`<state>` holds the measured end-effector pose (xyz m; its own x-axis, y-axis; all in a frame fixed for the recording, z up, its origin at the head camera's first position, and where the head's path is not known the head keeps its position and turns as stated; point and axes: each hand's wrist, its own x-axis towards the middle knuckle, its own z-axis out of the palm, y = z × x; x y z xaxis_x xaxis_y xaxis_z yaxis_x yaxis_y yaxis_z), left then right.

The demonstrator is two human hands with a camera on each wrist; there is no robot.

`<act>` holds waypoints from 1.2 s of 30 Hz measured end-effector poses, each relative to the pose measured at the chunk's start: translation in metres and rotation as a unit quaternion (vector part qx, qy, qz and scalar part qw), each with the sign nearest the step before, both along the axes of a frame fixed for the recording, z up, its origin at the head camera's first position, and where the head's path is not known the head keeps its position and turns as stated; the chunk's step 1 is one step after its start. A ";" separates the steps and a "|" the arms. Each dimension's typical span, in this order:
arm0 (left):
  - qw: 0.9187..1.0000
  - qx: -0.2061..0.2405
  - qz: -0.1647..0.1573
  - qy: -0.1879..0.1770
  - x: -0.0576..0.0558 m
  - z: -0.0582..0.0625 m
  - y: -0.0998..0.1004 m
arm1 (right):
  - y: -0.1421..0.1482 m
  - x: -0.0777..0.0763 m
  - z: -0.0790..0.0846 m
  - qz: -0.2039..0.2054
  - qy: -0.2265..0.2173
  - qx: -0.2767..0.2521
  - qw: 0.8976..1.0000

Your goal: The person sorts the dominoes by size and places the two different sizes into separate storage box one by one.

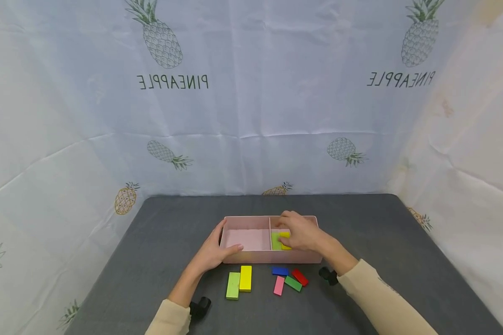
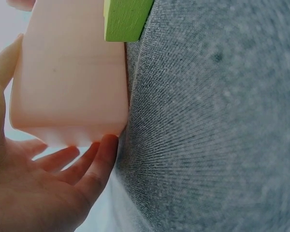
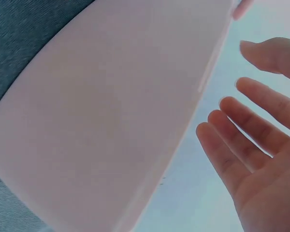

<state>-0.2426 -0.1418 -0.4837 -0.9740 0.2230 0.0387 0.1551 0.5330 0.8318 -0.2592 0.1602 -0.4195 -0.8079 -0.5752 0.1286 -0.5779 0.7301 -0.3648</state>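
Observation:
A pink divided box stands on the dark table. My left hand grips its left end, thumb over the front rim and fingers round the outer side, as the left wrist view also shows. Over the right compartment is my right hand. Its fingers reach down inside, spread and apart from the thumb, and the right wrist view shows nothing held. Beneath it lie a light green block and a yellow block, partly hidden by the fingers. The left compartment holds no blocks.
Before the box lie a light green block, a yellow block, and smaller blue, pink, green and red blocks. A pineapple-printed curtain hangs behind the table.

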 end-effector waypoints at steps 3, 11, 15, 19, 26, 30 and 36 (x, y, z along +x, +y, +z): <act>1.000 -0.001 0.002 -0.002 0.001 0.001 0.000 | -0.004 0.008 0.008 0.009 0.012 -0.006 1.000; 1.000 -0.009 0.005 -0.005 0.000 -0.001 0.001 | -0.015 0.027 0.015 0.021 0.060 0.003 0.998; 1.000 -0.009 0.003 -0.004 -0.001 -0.001 0.002 | -0.021 0.035 0.015 0.041 0.082 0.006 0.996; 1.000 -0.007 0.002 -0.004 -0.002 -0.002 0.001 | -0.028 0.044 0.015 0.058 0.085 -0.002 0.995; 1.000 -0.004 -0.001 -0.005 -0.002 -0.001 0.001 | -0.038 0.054 0.009 0.109 0.121 0.002 0.987; 1.000 -0.006 -0.002 -0.002 -0.002 -0.001 0.001 | -0.044 0.060 0.005 0.124 0.115 0.005 0.986; 1.000 -0.008 0.001 -0.001 -0.002 -0.002 0.001 | -0.052 0.066 -0.002 0.128 0.085 0.032 0.988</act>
